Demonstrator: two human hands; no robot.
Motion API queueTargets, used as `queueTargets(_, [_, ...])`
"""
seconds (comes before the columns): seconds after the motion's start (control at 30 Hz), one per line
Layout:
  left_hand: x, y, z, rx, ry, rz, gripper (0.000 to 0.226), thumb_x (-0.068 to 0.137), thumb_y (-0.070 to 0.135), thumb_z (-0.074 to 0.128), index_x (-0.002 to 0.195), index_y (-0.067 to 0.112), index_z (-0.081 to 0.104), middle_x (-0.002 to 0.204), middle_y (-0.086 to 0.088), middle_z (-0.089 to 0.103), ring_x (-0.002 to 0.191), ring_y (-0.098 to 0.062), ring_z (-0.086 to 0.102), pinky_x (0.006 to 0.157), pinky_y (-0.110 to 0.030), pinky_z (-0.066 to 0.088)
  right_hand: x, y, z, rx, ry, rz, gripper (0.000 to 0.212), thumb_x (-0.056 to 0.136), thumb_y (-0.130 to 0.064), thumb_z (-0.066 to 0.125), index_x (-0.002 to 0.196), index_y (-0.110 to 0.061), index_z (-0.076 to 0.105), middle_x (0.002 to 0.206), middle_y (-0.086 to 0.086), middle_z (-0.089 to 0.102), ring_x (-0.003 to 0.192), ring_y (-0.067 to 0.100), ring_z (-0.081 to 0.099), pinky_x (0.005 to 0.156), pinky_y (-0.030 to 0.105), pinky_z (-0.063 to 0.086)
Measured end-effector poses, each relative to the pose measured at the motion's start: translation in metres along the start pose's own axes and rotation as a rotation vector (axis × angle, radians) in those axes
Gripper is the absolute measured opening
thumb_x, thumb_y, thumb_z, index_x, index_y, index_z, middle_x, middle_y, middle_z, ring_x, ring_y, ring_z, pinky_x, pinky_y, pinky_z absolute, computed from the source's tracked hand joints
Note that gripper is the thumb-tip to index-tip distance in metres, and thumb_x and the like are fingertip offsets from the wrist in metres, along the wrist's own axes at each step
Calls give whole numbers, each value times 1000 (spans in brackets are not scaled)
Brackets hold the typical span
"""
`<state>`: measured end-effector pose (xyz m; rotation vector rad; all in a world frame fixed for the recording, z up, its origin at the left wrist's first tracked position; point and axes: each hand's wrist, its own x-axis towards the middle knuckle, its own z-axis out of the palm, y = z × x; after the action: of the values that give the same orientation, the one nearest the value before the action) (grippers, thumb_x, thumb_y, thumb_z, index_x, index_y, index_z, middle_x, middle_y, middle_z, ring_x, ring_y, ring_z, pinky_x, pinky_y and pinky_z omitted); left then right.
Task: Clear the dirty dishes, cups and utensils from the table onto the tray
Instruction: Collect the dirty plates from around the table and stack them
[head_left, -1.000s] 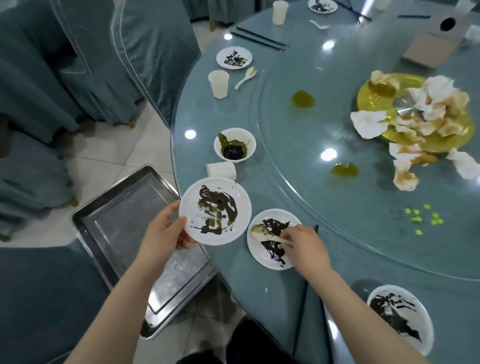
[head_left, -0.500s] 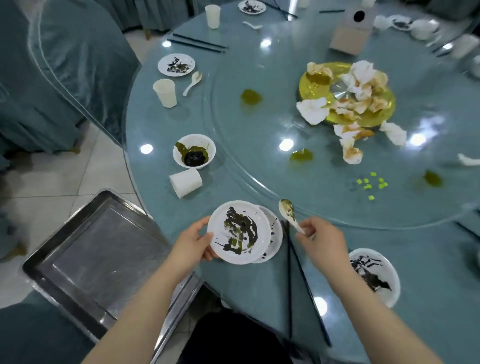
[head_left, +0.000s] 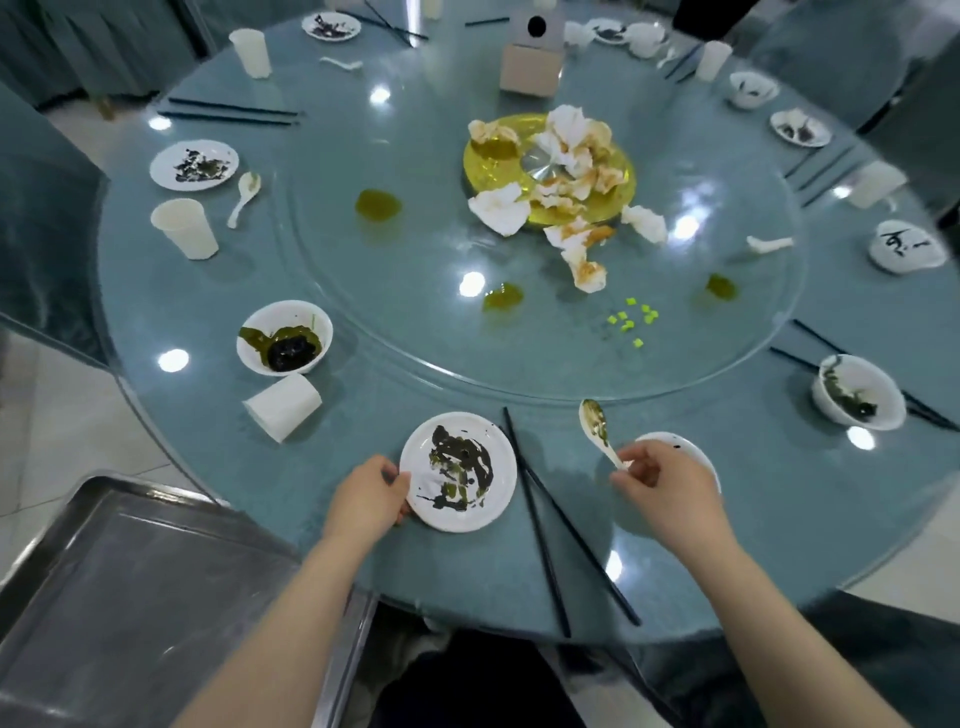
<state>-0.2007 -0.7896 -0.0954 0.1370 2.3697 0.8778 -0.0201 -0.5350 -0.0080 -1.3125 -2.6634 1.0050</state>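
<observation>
My left hand grips the left rim of a white plate smeared with dark sauce, near the table's front edge. My right hand pinches the handle of a dirty white spoon, its bowl pointing away from me. Under that hand lies another white plate, mostly hidden. Two black chopsticks lie on the table between my hands. The metal tray stands at the lower left, below the table's edge.
To the left are a white bowl of dark sauce, a tipped-over cup, an upright cup, a spoon and a plate. A dirty bowl sits right. Crumpled napkins cover a yellow dish on the glass turntable.
My left hand brought its plate over onto the second plate on the table. My right hand lifted the spoon off that plate and carried it right, above another plate.
</observation>
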Motion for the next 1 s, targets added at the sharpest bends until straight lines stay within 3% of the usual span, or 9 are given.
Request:
queueTargets(0.1, [5,8,-4,52,33,6,20,89,24,54,72,19,46,60,0,67,61,-20,67,63,-32,48,-3,5,-8,28,17,6,11,81,-18,71,89,-25,68,80,-12,63,69,0,57,58,7,36])
queueTargets(0.27, [5,24,-9,-54,92,56,16,86,14,52,74,14,41,52,0,59,37,-10,60,45,-28,38,2,10,-21,32,73,29,22,79,-21,71,66,-34,58,70,-17,61,66,-4,55,54,12,32])
queueTargets(0.47, [2,56,-21,-168,197,73,15,86,11,52,75,14,42,60,-7,61,43,-17,64,50,-31,45,31,29,-36,22,40,62,13,83,-24,68,80,-33,60,77,-18,61,72,9,57,58,22,36])
queueTargets(0.63, [-6,92,-28,-323,268,61,11,88,8,49,79,11,44,69,-16,65,45,-17,65,37,-20,41,79,52,-50,3,52,58,7,84,-22,65,86,-28,62,81,-10,62,75,15,56,63,27,37])
queueTargets(0.77, [-12,117,-28,-335,311,58,10,92,11,47,82,13,44,66,-11,66,41,-13,62,46,-28,42,119,66,-55,-22,52,51,8,86,-25,63,84,-30,57,80,-5,63,65,12,54,54,29,36])
queueTargets(0.93, [-11,136,-20,-361,334,18,11,93,11,48,82,12,47,65,-8,68,42,-15,63,47,-28,43,162,84,-60,-117,30,12,7,89,-22,60,97,-22,60,73,1,56,71,27,51,61,33,39])
queueTargets(1.0, [-8,143,-18,-334,339,6,10,92,10,48,83,12,47,62,-8,68,43,-15,63,47,-28,43,173,88,-63,-138,19,-10,4,90,-22,59,94,-22,58,81,9,62,79,32,55,64,35,40])
